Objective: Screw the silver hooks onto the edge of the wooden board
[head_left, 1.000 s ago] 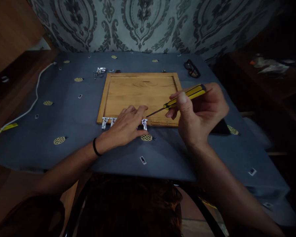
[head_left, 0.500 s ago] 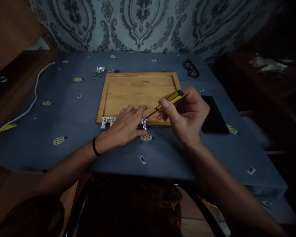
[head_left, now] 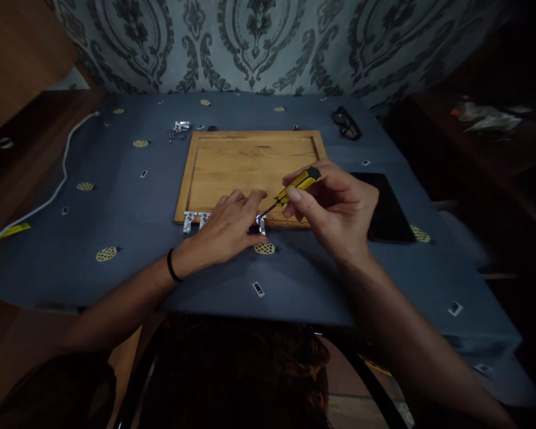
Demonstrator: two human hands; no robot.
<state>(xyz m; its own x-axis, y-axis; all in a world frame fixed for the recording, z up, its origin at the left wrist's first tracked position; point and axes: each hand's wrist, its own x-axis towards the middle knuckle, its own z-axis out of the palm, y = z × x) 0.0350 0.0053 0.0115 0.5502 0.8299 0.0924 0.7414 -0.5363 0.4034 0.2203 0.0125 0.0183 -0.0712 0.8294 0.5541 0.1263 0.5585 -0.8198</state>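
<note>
Screwdriver [head_left: 298,185] held in right hand [head_left: 343,208] | tip at hinge [head_left: 261,224], near edge of board [head_left: 250,164] | left hand [head_left: 230,223] alongside, grip: cannot tell

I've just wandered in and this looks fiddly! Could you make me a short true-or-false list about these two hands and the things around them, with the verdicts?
1. The right hand holds a yellow-and-black screwdriver. True.
2. The left hand lies over the near edge of a flat, light-brown wooden panel. True.
3. The screwdriver's tip is at the panel's far edge. False: it is at a silver metal hinge on the near edge.
4. The panel stands upright. False: it lies flat on a blue-grey tablecloth with a pineapple print.
5. A pair of black-framed glasses lies near the panel's far right corner. True.
</note>
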